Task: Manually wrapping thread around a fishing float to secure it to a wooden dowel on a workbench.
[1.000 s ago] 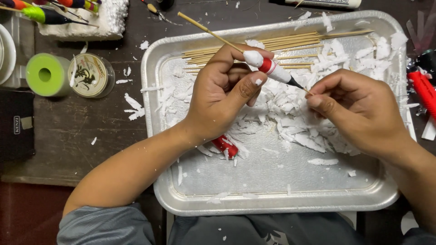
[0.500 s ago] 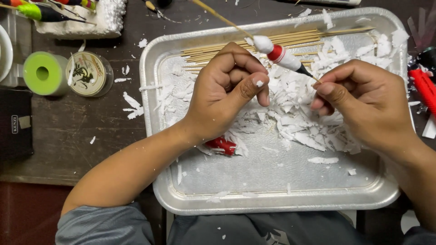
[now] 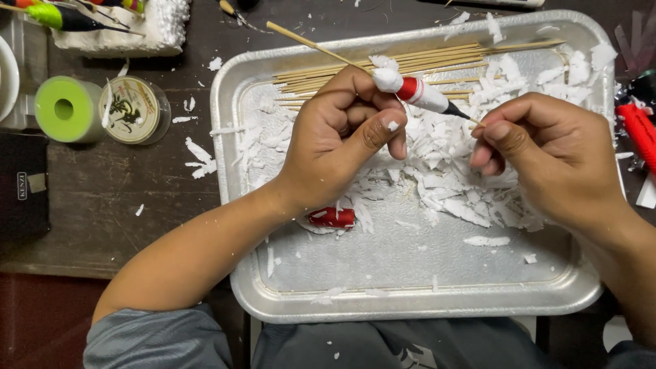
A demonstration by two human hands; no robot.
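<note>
Pinching the thin wooden skewer carrying a white, red and black foam float, both left hand and right hand are closed on it at upper centre; the skewer could be snapped by uneven twisting

Craft workbench: foam shavings, skewers

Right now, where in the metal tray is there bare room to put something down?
The tray has bare floor along its near edge, below the red piece and the shavings. The far half is crowded with sticks, shavings and both hands.
</note>
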